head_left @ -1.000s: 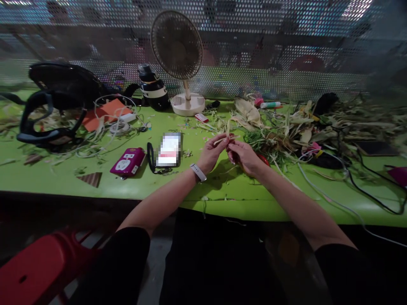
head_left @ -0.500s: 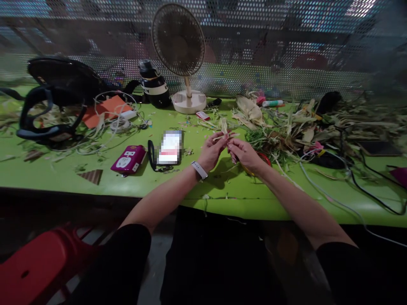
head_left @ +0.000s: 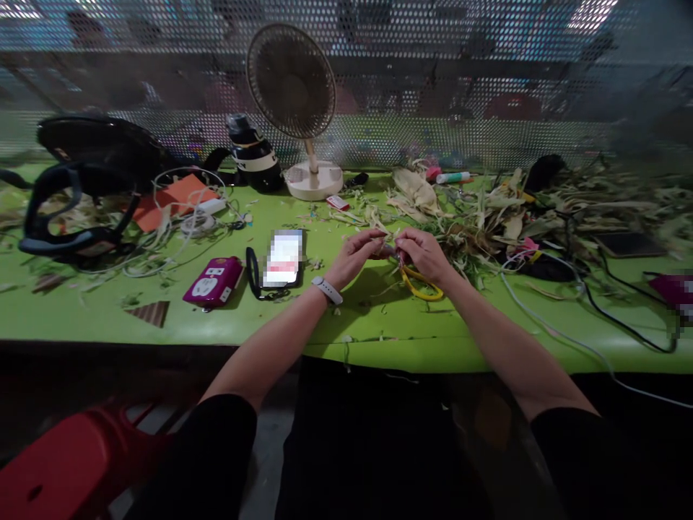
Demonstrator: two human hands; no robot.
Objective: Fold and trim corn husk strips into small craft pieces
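Note:
My left hand (head_left: 357,256), with a pale watch (head_left: 328,290) on its wrist, is over the green table (head_left: 216,321). Its fingers are closed at the tips, and what they hold, if anything, is too small to name. Just to its right, my right hand (head_left: 423,256) has its fingers pinched near the upper end of scissors with yellow handles (head_left: 421,285). The two hands almost touch. Beyond them lie dried husks (head_left: 414,191) and a heap of green and brown fibres (head_left: 471,242).
A fan (head_left: 312,180) and a black bottle (head_left: 254,159) stand at the back. On the left are a phone (head_left: 284,256), a purple pouch (head_left: 214,283), black headgear (head_left: 81,245) and orange paper (head_left: 176,202). Cables (head_left: 546,325) cross the right side. A red stool (head_left: 59,462) is below left.
The husk piece between my hands no longer shows there. My right hand has gone to the yellow-handled scissors, which now show more fully. The view has shifted slightly.

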